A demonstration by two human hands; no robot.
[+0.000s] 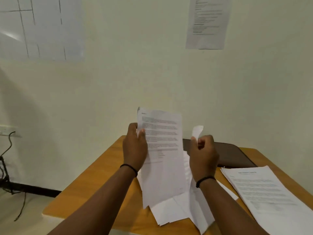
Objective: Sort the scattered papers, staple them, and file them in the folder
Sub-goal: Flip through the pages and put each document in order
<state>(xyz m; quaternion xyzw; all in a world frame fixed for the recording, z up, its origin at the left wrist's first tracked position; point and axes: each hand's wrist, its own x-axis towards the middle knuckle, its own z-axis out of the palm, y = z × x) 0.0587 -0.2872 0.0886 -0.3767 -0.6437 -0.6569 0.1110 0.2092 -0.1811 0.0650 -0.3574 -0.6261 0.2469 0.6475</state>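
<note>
My left hand (pixel 134 146) grips the left edge of a printed sheet (pixel 163 150) and holds it upright above the wooden table (pixel 94 184). My right hand (pixel 203 155) pinches the curled top of another white sheet (pixel 197 131) lifted beside it. Under both hands lies a loose heap of white papers (pixel 171 212). A neat stack of printed papers (pixel 264 192) lies at the right. A dark brown folder (pixel 235 155) lies flat at the table's far side, against the wall. No stapler shows in this view.
The table stands against a pale wall with a printed notice (pixel 209 22) and a large chart (pixel 40 28) taped up. At the left a wall socket (pixel 8 131) with black cables (pixel 8 150) hangs down to the floor.
</note>
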